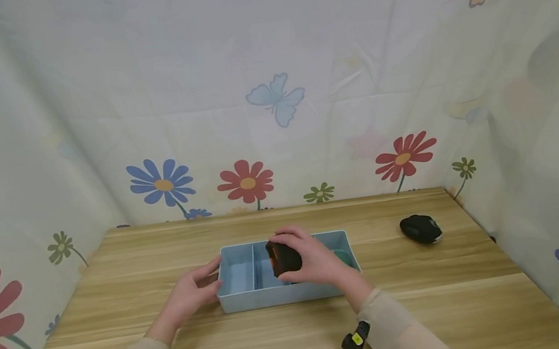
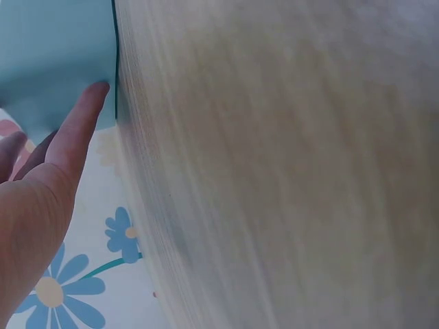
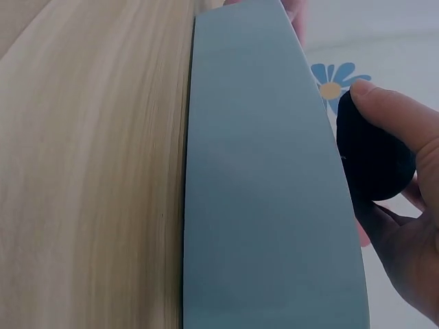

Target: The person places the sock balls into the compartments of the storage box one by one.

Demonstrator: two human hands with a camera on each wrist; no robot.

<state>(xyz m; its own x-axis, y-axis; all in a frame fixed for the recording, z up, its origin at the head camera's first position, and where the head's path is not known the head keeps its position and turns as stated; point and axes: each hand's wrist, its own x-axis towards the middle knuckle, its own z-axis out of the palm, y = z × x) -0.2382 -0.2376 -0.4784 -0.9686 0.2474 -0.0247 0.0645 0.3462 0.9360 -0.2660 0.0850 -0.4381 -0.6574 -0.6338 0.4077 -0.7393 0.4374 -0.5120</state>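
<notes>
A light blue divided box (image 1: 285,296) stands on the table. My right hand (image 1: 314,258) grips a black computer mouse (image 1: 286,258) with orange marks, fingers on its far side and thumb on its near side. The mouse is over the box's middle part, tilted on edge. In the right wrist view the dark mouse (image 3: 374,154) shows above the box's rim; its underside is partly hidden. At the box's left end, my left hand (image 1: 192,295) touches the outer wall. The left wrist view shows an extended finger (image 2: 79,130) against that wall.
A second black mouse (image 1: 421,229) lies on the table to the right of the box. Something green (image 1: 342,256) is in the box's right compartment, partly hidden by the right hand. Flowered cloth (image 1: 337,131) hangs behind the wooden table (image 1: 260,348) and at both sides.
</notes>
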